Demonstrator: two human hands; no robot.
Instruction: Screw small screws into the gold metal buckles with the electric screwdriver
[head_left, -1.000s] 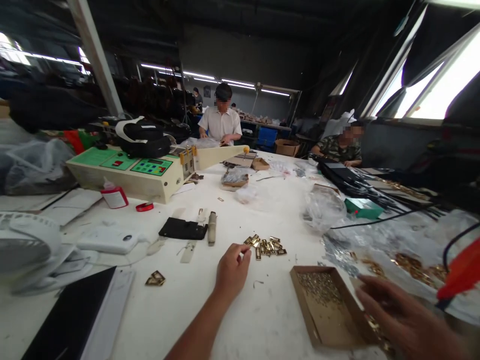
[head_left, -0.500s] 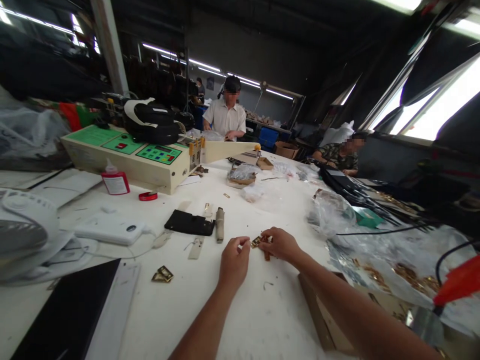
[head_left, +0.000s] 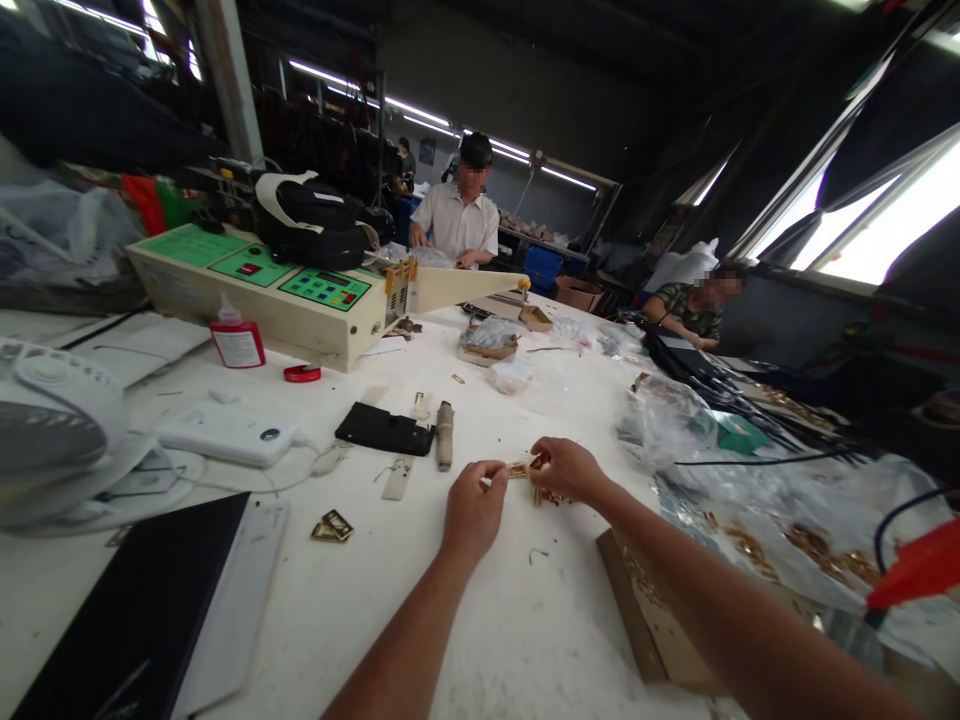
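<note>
My left hand [head_left: 474, 508] pinches the left end of a small gold rectangular metal frame [head_left: 517, 470] above the white table. At the frame's other end, the fingers of my right hand [head_left: 568, 468] are closed around it; exactly how they grip is partly hidden. Beneath my right hand lie more small gold metal pieces [head_left: 553, 497]. Two gold frames [head_left: 332, 526] overlap on the table, left of my left hand. A dark flat piece [head_left: 384, 429] and a beige roll [head_left: 445, 436] lie beyond my left hand.
An open cardboard box [head_left: 634, 610] sits under my right forearm. Plastic bags with gold parts [head_left: 817, 550] cover the right side. On the left are a black folder [head_left: 142, 610], a white fan [head_left: 60, 440], a red glue bottle [head_left: 237, 338] and a green-panelled machine [head_left: 255, 290]. Two people sit across.
My left hand has moved to the gold frame and taken its left end. The frame is now level between both hands. The whole view has shifted slightly.
</note>
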